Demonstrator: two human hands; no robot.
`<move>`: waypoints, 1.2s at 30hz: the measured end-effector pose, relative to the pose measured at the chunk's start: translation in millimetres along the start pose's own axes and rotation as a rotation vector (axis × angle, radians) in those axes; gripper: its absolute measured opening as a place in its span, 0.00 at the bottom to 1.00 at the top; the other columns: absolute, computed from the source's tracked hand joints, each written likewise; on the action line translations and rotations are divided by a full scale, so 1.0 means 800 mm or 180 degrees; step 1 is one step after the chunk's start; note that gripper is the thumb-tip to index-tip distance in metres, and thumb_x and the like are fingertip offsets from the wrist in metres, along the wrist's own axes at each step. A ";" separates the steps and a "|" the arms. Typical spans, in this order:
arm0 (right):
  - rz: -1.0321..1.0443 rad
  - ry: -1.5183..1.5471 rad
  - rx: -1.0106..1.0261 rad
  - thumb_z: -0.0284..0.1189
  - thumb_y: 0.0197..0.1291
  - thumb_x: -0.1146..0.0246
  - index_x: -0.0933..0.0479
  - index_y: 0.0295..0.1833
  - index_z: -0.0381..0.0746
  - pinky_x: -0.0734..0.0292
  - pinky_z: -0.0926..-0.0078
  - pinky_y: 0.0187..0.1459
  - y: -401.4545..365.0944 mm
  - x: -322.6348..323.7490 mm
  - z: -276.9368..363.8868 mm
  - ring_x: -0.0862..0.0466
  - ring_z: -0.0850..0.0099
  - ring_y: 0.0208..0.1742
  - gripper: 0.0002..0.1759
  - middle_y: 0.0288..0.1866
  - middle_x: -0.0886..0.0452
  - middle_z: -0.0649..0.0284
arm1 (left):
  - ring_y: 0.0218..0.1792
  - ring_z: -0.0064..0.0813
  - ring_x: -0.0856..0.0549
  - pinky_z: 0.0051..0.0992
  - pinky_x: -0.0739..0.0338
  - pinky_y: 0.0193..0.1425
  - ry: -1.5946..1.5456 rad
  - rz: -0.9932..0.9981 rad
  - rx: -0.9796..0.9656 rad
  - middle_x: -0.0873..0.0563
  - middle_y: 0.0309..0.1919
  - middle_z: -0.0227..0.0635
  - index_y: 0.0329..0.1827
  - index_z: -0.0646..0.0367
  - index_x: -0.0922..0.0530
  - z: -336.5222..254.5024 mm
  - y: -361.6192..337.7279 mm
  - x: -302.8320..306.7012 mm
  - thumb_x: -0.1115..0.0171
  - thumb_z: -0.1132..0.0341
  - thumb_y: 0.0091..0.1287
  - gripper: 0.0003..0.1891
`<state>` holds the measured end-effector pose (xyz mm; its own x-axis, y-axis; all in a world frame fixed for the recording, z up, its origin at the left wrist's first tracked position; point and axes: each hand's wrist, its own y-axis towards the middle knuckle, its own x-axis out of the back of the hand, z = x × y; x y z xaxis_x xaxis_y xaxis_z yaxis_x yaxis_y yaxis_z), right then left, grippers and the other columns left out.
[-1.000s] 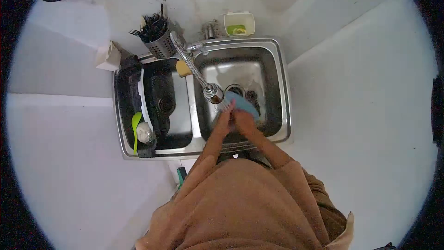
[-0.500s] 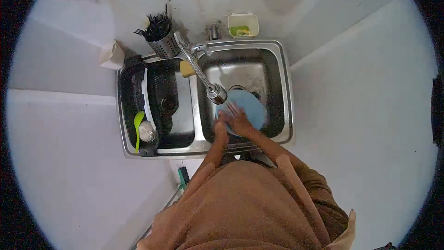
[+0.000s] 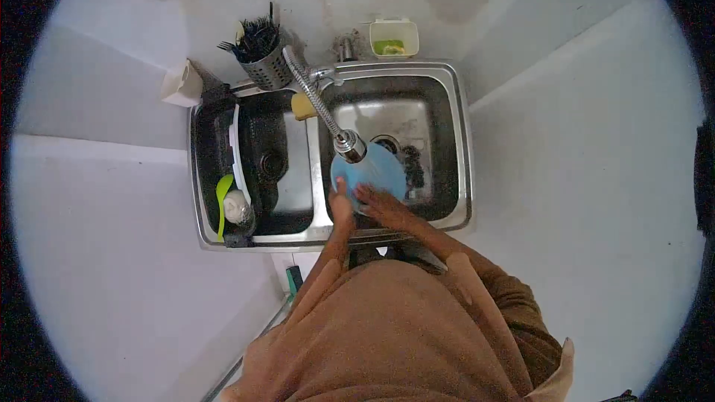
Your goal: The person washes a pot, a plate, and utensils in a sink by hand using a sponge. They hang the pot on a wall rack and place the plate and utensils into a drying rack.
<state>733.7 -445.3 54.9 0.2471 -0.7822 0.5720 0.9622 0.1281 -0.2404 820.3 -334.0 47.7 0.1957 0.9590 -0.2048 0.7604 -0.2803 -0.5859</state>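
Observation:
A light blue round plate [image 3: 376, 171] is in the right basin of the steel sink, under the chrome tap head [image 3: 350, 147]. Water appears to run from the tap onto it. My left hand [image 3: 341, 207] grips the plate's near left edge, thumb on the upper face and the other fingers hidden beneath. Against the plate's near part lies my right hand [image 3: 383, 208], its fingers stretched out across the surface and slightly blurred.
In the left basin [image 3: 294, 201] stand a white dish [image 3: 237, 149], a lime-green utensil [image 3: 222, 201] and a whitish round item [image 3: 236, 207]. A yellow sponge [image 3: 303, 106] sits on the divider. Behind are a cutlery holder [image 3: 268, 71] and a white tub [image 3: 395, 30].
The plate has shifted left, showing more of the basin floor on its right. My left hand has moved left with it, and my right hand lies lower on the plate.

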 end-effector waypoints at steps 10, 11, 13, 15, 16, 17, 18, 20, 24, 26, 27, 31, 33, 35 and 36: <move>-0.2696 0.3582 -0.1666 0.30 0.49 0.35 0.39 0.61 0.35 0.40 0.63 0.60 -0.021 0.014 -0.096 0.33 0.61 0.60 0.33 0.60 0.34 0.53 | 0.52 0.39 0.26 0.38 0.33 0.57 -0.0544 0.0104 0.0651 0.27 0.53 0.46 0.59 0.68 0.38 0.021 0.001 -0.002 0.47 0.46 0.62 0.34; -0.2685 0.3570 -0.1687 0.30 0.49 0.35 0.39 0.61 0.35 0.40 0.63 0.60 -0.029 0.015 -0.093 0.33 0.61 0.60 0.33 0.60 0.34 0.53 | 0.52 0.39 0.26 0.39 0.33 0.57 -0.0754 0.0338 0.0801 0.26 0.52 0.46 0.58 0.68 0.37 0.013 -0.004 -0.005 0.47 0.46 0.62 0.33; -0.2359 0.4530 -0.1918 0.32 0.50 0.35 0.35 0.57 0.35 0.32 0.64 0.52 -0.037 0.026 -0.069 0.26 0.64 0.50 0.29 0.50 0.26 0.58 | 0.52 0.39 0.25 0.39 0.33 0.57 -0.0909 0.0447 0.0807 0.26 0.51 0.45 0.58 0.68 0.36 0.009 -0.008 -0.008 0.47 0.46 0.62 0.33; -0.2552 0.4508 -0.1721 0.32 0.51 0.35 0.33 0.56 0.36 0.31 0.63 0.51 -0.037 0.021 -0.072 0.25 0.64 0.49 0.27 0.49 0.25 0.58 | 0.51 0.40 0.25 0.39 0.32 0.57 -0.1058 0.0566 0.0811 0.25 0.51 0.45 0.57 0.67 0.36 0.008 -0.009 -0.012 0.47 0.46 0.62 0.32; -0.2725 0.4485 -0.1517 0.32 0.51 0.35 0.32 0.54 0.36 0.30 0.63 0.50 -0.037 0.017 -0.073 0.24 0.64 0.47 0.25 0.47 0.24 0.58 | 0.51 0.40 0.25 0.39 0.33 0.57 -0.1039 0.0534 0.0829 0.25 0.51 0.45 0.58 0.66 0.36 0.009 -0.009 -0.013 0.48 0.46 0.62 0.32; -0.2726 0.4488 -0.1515 0.32 0.51 0.35 0.32 0.54 0.36 0.30 0.63 0.50 -0.039 0.013 -0.074 0.24 0.64 0.47 0.25 0.47 0.24 0.58 | 0.51 0.41 0.25 0.39 0.33 0.57 -0.1023 0.0495 0.0846 0.25 0.51 0.45 0.58 0.66 0.36 0.010 -0.008 -0.013 0.48 0.46 0.62 0.32; -0.2739 0.4571 -0.1591 0.32 0.51 0.36 0.32 0.54 0.36 0.30 0.63 0.50 -0.042 0.012 -0.070 0.24 0.64 0.48 0.25 0.48 0.24 0.58 | 0.51 0.41 0.25 0.39 0.33 0.57 -0.1022 0.0493 0.0845 0.25 0.51 0.45 0.58 0.66 0.36 0.013 -0.009 -0.012 0.48 0.46 0.62 0.32; -0.2767 0.4649 -0.1662 0.33 0.51 0.36 0.33 0.55 0.36 0.30 0.64 0.50 -0.044 0.015 -0.064 0.24 0.64 0.48 0.25 0.48 0.24 0.58 | 0.52 0.40 0.25 0.39 0.33 0.58 -0.1217 0.0563 0.0952 0.25 0.52 0.42 0.58 0.64 0.36 0.016 -0.009 -0.009 0.49 0.48 0.64 0.29; -0.2705 0.4480 -0.1887 0.30 0.52 0.38 0.33 0.55 0.35 0.30 0.62 0.50 -0.037 -0.002 -0.100 0.25 0.62 0.50 0.24 0.51 0.26 0.57 | 0.52 0.39 0.26 0.39 0.33 0.57 -0.1114 0.0489 0.1159 0.25 0.52 0.39 0.58 0.62 0.35 0.020 0.005 -0.003 0.51 0.51 0.65 0.25; -0.2728 0.4371 -0.1938 0.30 0.52 0.39 0.34 0.55 0.35 0.30 0.62 0.50 -0.030 0.010 -0.103 0.25 0.62 0.50 0.24 0.51 0.26 0.56 | 0.51 0.36 0.25 0.37 0.31 0.55 -0.1003 0.0864 0.0930 0.26 0.52 0.38 0.56 0.60 0.33 0.015 0.028 -0.005 0.52 0.52 0.65 0.23; -0.2678 0.4627 -0.2052 0.29 0.53 0.41 0.34 0.56 0.35 0.30 0.63 0.50 -0.025 0.039 -0.085 0.25 0.61 0.50 0.24 0.51 0.27 0.56 | 0.51 0.36 0.25 0.37 0.31 0.55 -0.1007 0.0860 0.0929 0.26 0.52 0.38 0.56 0.60 0.33 0.001 0.031 -0.016 0.52 0.52 0.65 0.23; -0.2754 0.5271 -0.1971 0.29 0.52 0.42 0.35 0.56 0.35 0.30 0.65 0.51 -0.004 0.106 -0.056 0.26 0.61 0.50 0.24 0.51 0.27 0.56 | 0.41 0.29 0.21 0.30 0.24 0.39 -0.0537 0.0432 0.0949 0.22 0.42 0.33 0.50 0.53 0.30 -0.012 0.097 -0.033 0.47 0.53 0.61 0.18; -0.2784 0.5170 -0.1936 0.28 0.53 0.43 0.35 0.56 0.35 0.30 0.65 0.50 0.004 0.112 -0.071 0.26 0.61 0.50 0.23 0.51 0.27 0.56 | 0.43 0.29 0.22 0.28 0.25 0.43 -0.0149 0.0719 0.0732 0.22 0.44 0.34 0.50 0.56 0.30 -0.003 0.116 -0.034 0.53 0.53 0.65 0.18; -0.2817 0.5067 -0.1898 0.28 0.53 0.43 0.35 0.55 0.35 0.31 0.65 0.50 0.006 0.111 -0.076 0.27 0.61 0.50 0.23 0.52 0.27 0.56 | 0.37 0.25 0.20 0.23 0.24 0.36 -0.1136 0.0838 0.0643 0.21 0.40 0.29 0.47 0.54 0.29 -0.027 0.096 -0.054 0.53 0.53 0.66 0.16; -0.2962 0.5037 -0.2006 0.28 0.53 0.43 0.35 0.55 0.35 0.31 0.65 0.50 0.006 0.106 -0.076 0.27 0.61 0.50 0.23 0.51 0.27 0.56 | 0.37 0.25 0.20 0.23 0.24 0.36 -0.1140 0.0839 0.0643 0.21 0.40 0.29 0.47 0.54 0.29 -0.032 0.090 -0.055 0.53 0.53 0.66 0.16</move>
<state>752.0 -547.8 54.4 -0.8937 -0.2670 -0.3606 0.4485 -0.5070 -0.7360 882.2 -395.7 34.7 0.1131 0.7898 -0.6029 0.5712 -0.5482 -0.6110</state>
